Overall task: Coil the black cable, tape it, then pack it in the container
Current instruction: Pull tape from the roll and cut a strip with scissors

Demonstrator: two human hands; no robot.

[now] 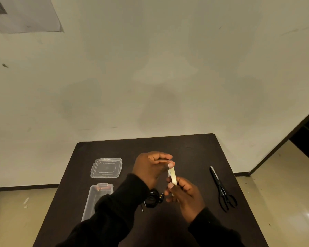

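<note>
A coiled black cable (152, 199) lies on the dark table (185, 152), partly hidden under my left wrist, with a loose end sticking out at its lower left. Above it I hold a pale roll of tape (172, 176) edge-on. My right hand (185, 195) grips the roll from below. My left hand (150, 168) pinches at the roll's top edge with thumb and fingers. The clear plastic container (95, 200) stands open at the left, its near part covered by my left sleeve.
The container's clear lid (106, 168) lies flat behind the container. Black scissors (221, 189) lie at the right of the table, blades pointing away. A pale wall rises behind the table; floor shows on both sides.
</note>
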